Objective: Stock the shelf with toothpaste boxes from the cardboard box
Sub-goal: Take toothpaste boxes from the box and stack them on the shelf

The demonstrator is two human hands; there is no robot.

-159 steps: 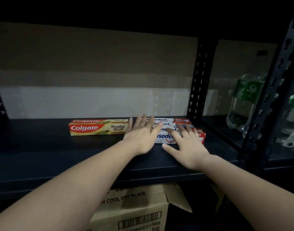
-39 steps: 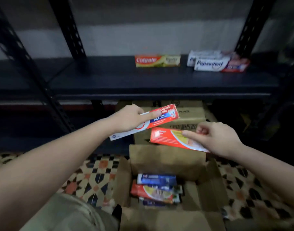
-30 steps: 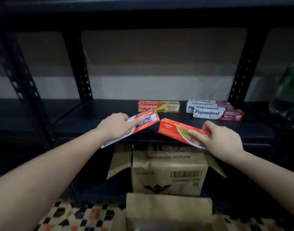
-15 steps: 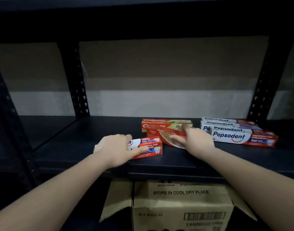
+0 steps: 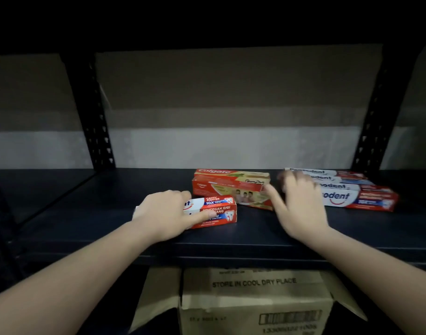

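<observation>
Left hand (image 5: 162, 213) gripped a red-and-white Pepsodent carton (image 5: 214, 211) lying flat on the dark metal shelf (image 5: 86, 213), its long axis running left to right, apart from the white Pepsodent stack (image 5: 359, 192). Right hand (image 5: 301, 204), fingers spread and blurred, held nothing, its thumb just beside the red Colgate carton (image 5: 231, 193).

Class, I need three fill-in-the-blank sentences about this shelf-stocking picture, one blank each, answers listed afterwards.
1. The left hand holds a Pepsodent box on the ______.
2. The brand on the box at the back, behind the red Colgate box, reads ______.
3. The right hand, fingers spread, holds ______.
4. The cardboard box under the shelf says STORE IN COOL ______ PLACE.

Missing words: shelf; Colgate; nothing; DRY
</observation>
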